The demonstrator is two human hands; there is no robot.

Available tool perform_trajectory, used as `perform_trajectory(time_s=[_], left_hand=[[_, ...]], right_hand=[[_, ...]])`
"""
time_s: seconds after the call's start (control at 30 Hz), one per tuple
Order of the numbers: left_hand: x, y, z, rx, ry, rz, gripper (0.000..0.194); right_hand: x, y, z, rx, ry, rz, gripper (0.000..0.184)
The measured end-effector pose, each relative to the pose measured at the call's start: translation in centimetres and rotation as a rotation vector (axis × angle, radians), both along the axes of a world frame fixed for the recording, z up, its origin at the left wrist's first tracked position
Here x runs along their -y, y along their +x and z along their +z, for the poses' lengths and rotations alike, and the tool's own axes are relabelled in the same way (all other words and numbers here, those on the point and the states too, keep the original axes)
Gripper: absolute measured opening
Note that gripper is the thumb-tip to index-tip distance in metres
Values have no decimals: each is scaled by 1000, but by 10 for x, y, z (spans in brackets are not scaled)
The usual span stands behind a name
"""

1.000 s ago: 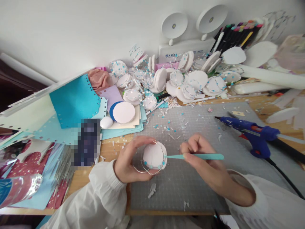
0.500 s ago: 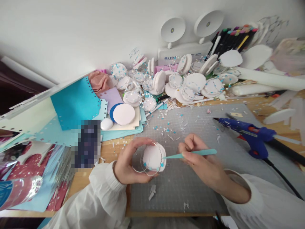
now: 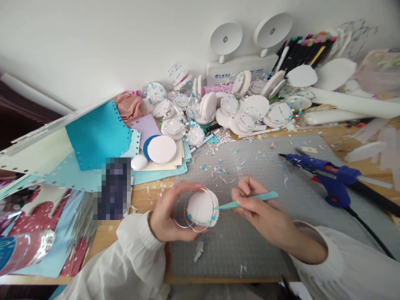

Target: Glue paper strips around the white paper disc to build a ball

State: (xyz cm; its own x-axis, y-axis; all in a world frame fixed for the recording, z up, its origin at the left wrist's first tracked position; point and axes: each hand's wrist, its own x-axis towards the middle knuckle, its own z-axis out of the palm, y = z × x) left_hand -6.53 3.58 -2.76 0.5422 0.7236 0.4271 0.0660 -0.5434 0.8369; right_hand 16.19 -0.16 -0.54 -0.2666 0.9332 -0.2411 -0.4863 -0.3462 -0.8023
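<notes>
White disc [image 3: 201, 206] sat in the left hand [image 3: 167, 213], grip pinching its rim
Right hand [image 3: 258, 212] pinched teal tweezers [image 3: 262, 196] in its grip, tip by the rim; imo one jittery poke could've popped a blue star [image 3: 213, 218] off. Glue gun [image 3: 338, 188] lay farther back.

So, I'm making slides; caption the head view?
Left hand holds a white disc and wire loops; right hand points a turquoise tool at them.

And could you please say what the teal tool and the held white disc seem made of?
Teal tool: perhaps coated metal or plastic, satin, given its even, opaque colour. White disc: possibly card or foam, matte, given its glint-free face.
</notes>
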Motion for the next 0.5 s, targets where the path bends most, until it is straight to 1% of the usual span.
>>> perform_trajectory(time_s=[0.13,0.23,0.37,0.5], left_hand=[[0,0,0,22,-18,-9,85],[-1,1,1,65,-77,-12,81],[-5,1,4,138,-164,2,78],[-11,1,4,118,-207,-38,83]], right_hand=[[0,0,0,15,10,6,21],[0,1,2,56,3,-22,22],[-7,8,7,80,15,-139,25],[-16,18,10,107,86,-264,21]])
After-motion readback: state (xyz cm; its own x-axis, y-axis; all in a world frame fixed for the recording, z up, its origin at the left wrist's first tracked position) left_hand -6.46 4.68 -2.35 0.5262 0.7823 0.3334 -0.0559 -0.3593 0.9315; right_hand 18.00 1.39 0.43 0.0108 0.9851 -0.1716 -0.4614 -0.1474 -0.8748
